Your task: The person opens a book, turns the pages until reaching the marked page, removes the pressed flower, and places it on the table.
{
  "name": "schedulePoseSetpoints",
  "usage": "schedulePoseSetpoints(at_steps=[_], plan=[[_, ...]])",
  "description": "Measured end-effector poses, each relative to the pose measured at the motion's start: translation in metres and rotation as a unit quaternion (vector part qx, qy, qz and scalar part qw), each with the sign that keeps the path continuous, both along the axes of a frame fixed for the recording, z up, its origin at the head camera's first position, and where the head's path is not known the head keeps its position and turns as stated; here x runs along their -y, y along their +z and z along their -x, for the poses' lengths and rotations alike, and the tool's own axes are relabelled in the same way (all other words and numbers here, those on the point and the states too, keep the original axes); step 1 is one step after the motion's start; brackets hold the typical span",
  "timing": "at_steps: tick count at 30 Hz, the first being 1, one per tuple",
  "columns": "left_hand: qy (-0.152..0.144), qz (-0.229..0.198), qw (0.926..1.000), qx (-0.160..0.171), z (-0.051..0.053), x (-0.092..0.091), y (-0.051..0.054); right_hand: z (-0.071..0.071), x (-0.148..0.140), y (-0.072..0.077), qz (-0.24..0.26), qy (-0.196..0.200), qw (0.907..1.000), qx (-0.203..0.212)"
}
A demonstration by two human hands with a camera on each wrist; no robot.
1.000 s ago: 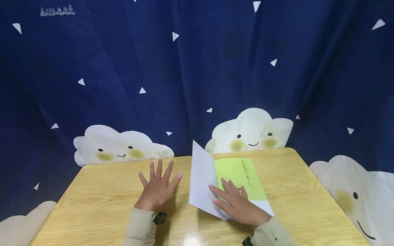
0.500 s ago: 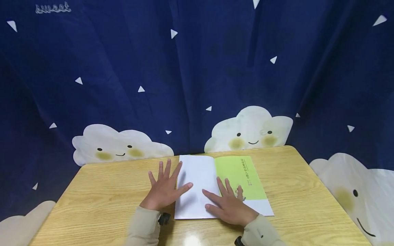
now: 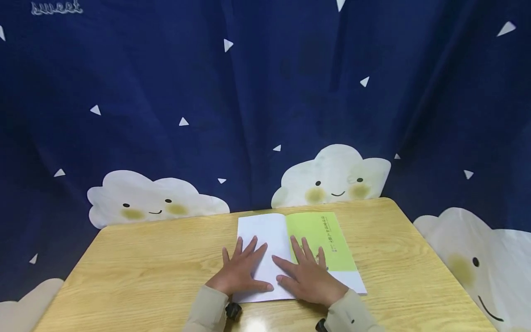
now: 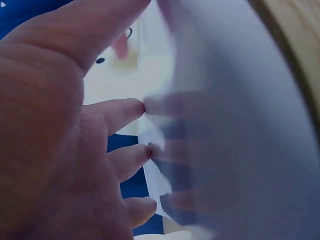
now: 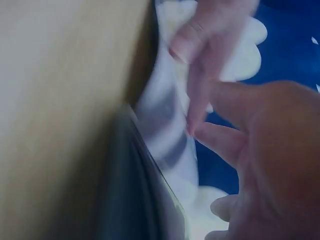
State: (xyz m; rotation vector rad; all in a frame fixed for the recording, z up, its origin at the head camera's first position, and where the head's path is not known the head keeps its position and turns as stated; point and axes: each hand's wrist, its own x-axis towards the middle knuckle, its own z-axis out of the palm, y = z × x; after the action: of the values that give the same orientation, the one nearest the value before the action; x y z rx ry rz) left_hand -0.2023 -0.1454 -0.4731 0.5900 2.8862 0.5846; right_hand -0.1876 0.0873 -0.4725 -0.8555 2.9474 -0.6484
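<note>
A book (image 3: pixel 342 251) lies spread on the table, with a white left page (image 3: pixel 259 226) and a right page that is mostly green with a white strip at the bottom. Fingers spread, my left hand (image 3: pixel 238 272) rests on the white page. My right hand (image 3: pixel 313 279) lies across the fold and the lower part of the green page, its fingers also spread. In the left wrist view the fingertips (image 4: pixel 134 106) touch the glossy white page. The right wrist view has the book's lower edge (image 5: pixel 155 175) beside my right hand, with the left hand beyond.
The wooden table (image 3: pixel 145 267) extends to both sides of the book. Behind it hangs a dark blue curtain (image 3: pixel 166 83) with white triangles and smiling clouds. Each wrist carries a small black device, such as the left one (image 3: pixel 233 311).
The white page, raised a second ago, has come down flat on the left. My left hand has moved right from the table onto it. My right hand has shifted slightly left.
</note>
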Motion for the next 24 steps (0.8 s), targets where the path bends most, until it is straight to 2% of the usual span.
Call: schedulePoseSetpoints(at_steps=[4, 8, 13, 18, 24], plan=[[0.005, -0.020, 0.9995, 0.024, -0.005, 0.004, -0.007, 0.013, -0.015, 0.010, 0.006, -0.038, 0.9984, 0.041], [0.002, -0.031, 0.9990, 0.032, -0.003, 0.005, -0.010, 0.031, -0.040, 0.019, 0.024, -0.073, 0.9933, 0.086], [-0.005, -0.027, 0.9992, 0.031, 0.006, 0.003, -0.003, 0.052, -0.073, 0.025, 0.037, -0.103, 0.9889, 0.101], [-0.010, -0.036, 0.9986, 0.039, 0.006, 0.002, -0.004, 0.062, -0.103, 0.010, 0.081, -0.133, 0.9787, 0.134], [-0.001, -0.048, 0.9984, 0.029, -0.004, 0.004, -0.015, 0.063, -0.119, -0.011, 0.133, -0.135, 0.9690, 0.159]])
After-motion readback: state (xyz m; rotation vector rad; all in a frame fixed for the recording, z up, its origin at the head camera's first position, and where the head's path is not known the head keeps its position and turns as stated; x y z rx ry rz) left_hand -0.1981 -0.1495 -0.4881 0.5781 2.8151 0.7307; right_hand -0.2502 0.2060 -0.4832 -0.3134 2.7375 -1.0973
